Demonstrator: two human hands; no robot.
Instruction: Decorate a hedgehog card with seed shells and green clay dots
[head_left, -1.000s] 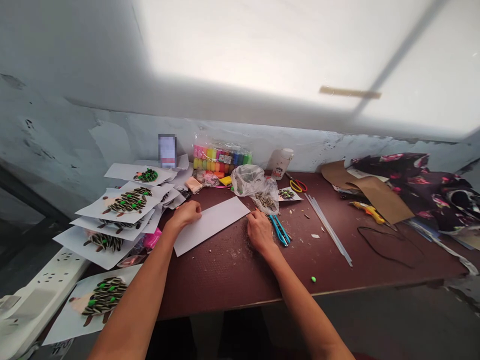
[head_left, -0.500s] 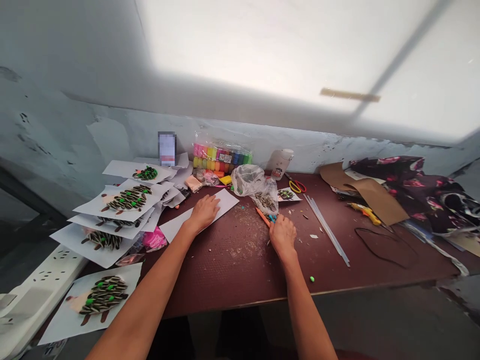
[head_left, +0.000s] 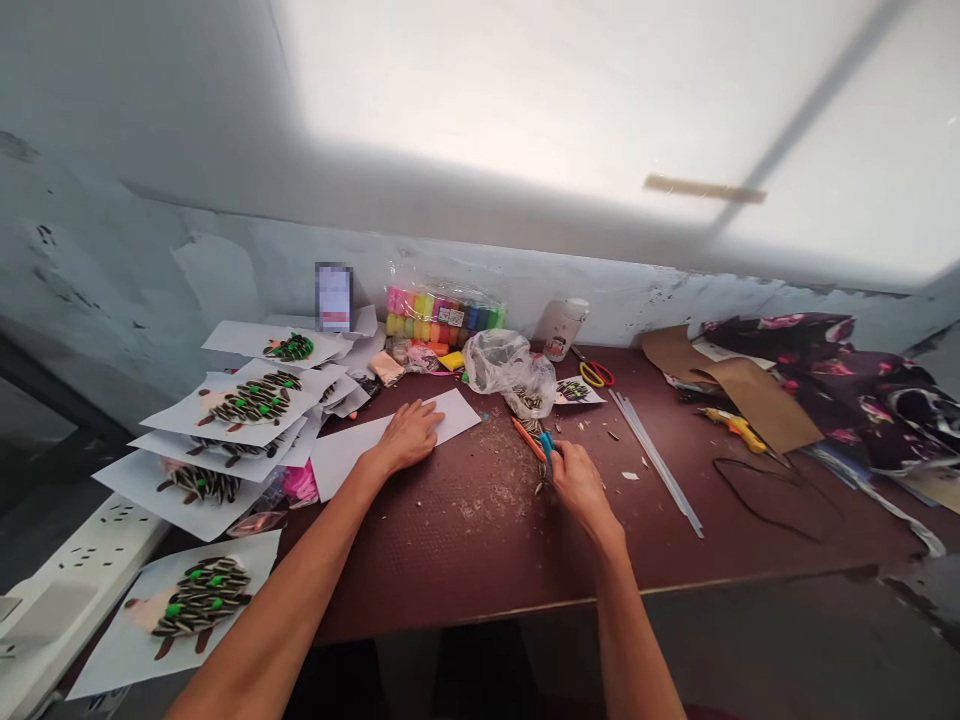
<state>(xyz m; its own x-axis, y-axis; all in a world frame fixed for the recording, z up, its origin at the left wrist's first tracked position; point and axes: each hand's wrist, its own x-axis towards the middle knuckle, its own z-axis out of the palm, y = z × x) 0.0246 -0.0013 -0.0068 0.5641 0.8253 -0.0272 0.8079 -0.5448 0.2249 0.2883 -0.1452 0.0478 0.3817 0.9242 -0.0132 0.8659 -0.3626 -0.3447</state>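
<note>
My left hand [head_left: 409, 435] lies flat, fingers stretched out, on a blank white sheet of paper [head_left: 346, 458]. My right hand [head_left: 579, 480] is closed around a small blue tool [head_left: 548, 446] whose exact kind I cannot make out. Just left of it an orange stick-like thing [head_left: 527, 437] lies on the table, perhaps a pen. Striped sunflower seeds [head_left: 529, 402] fill part of a clear plastic bag [head_left: 499, 360] beyond my right hand, and some seeds lie loose near its mouth.
Sheets with seed hedgehogs [head_left: 251, 400] are stacked at the left, above a power strip [head_left: 94, 560]. Coloured clay [head_left: 446, 318], a white bottle [head_left: 564, 330] and scissors [head_left: 596, 374] stand or lie at the back. Glue sticks [head_left: 660, 465] and a yellow glue gun [head_left: 735, 428] are at the right.
My right hand has lifted slightly and turned, with the blue tool now showing upright between its fingers. The left hand stays on the paper, which has shifted a little.
</note>
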